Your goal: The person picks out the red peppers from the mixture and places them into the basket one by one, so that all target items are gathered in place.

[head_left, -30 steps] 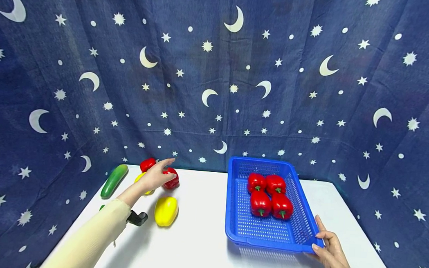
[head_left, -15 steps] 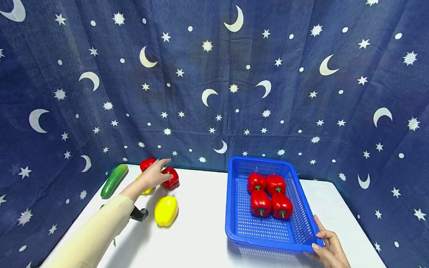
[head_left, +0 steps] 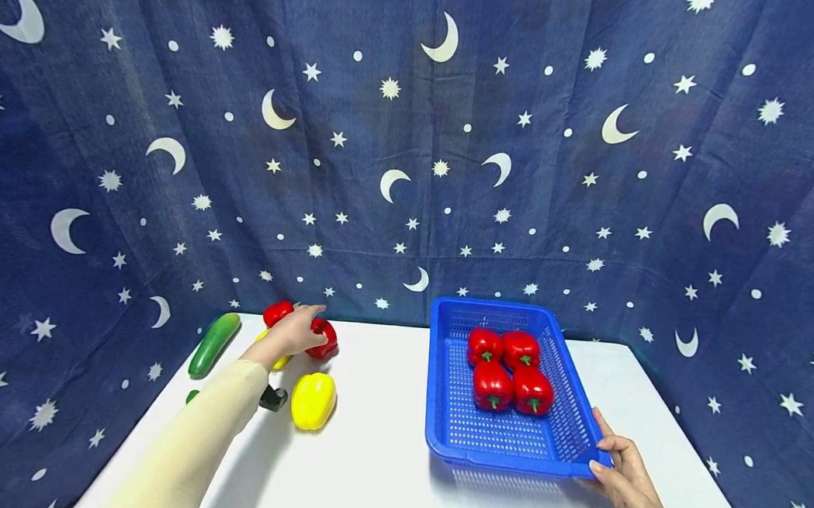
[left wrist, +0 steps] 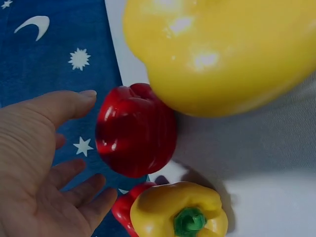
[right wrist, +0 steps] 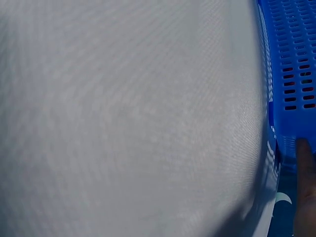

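My left hand [head_left: 293, 332] reaches over the table's left back area, right at a red bell pepper [head_left: 326, 342]. In the left wrist view its thumb and fingers are spread beside that red bell pepper [left wrist: 136, 131], with a gap showing between. A yellow bell pepper [left wrist: 170, 207] and another red one [left wrist: 122, 210] lie close by. A large yellow bell pepper [head_left: 313, 400] sits nearer the front. My right hand [head_left: 627, 477] grips the near right corner of a blue plastic basket [head_left: 506, 464], thumb at the rim. Several red bell peppers [head_left: 493, 385] rest inside the basket.
A green cucumber [head_left: 215, 345] lies at the table's left edge. Part of a green item [head_left: 191, 396] shows beside my left sleeve [head_left: 207, 428]. A star-and-moon curtain [head_left: 398, 168] stands behind and along both sides of the white table [head_left: 368, 438].
My left hand has drawn slightly left and lower at the red bell pepper. The right hand keeps its grip on the basket. The head view has shifted a little.
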`<state>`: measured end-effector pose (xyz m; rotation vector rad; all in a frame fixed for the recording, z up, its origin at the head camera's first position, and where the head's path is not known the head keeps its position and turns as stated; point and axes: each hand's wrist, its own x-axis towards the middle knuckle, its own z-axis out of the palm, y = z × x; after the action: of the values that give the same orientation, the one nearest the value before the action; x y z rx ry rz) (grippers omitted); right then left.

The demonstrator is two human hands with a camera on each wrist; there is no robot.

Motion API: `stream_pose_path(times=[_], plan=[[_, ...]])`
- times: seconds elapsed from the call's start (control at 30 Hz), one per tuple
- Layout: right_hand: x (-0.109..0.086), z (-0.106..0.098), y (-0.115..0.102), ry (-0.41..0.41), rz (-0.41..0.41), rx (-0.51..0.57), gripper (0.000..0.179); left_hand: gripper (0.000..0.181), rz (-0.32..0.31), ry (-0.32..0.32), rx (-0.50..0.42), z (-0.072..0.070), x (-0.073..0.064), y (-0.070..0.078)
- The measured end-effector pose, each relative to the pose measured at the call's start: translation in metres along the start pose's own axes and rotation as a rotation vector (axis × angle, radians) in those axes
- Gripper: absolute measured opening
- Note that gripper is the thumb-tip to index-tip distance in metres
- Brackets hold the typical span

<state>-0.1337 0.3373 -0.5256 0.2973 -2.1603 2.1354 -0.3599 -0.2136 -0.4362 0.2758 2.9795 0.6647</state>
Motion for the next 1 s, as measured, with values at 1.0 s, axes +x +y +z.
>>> stream_pose_path(times=[1.0], plan=[[0.001, 0.002, -0.002, 0.039, 0.053, -0.012, 0.021, 0.069, -0.096, -0.083, 0.122, 0.019, 0.008, 0.003]])
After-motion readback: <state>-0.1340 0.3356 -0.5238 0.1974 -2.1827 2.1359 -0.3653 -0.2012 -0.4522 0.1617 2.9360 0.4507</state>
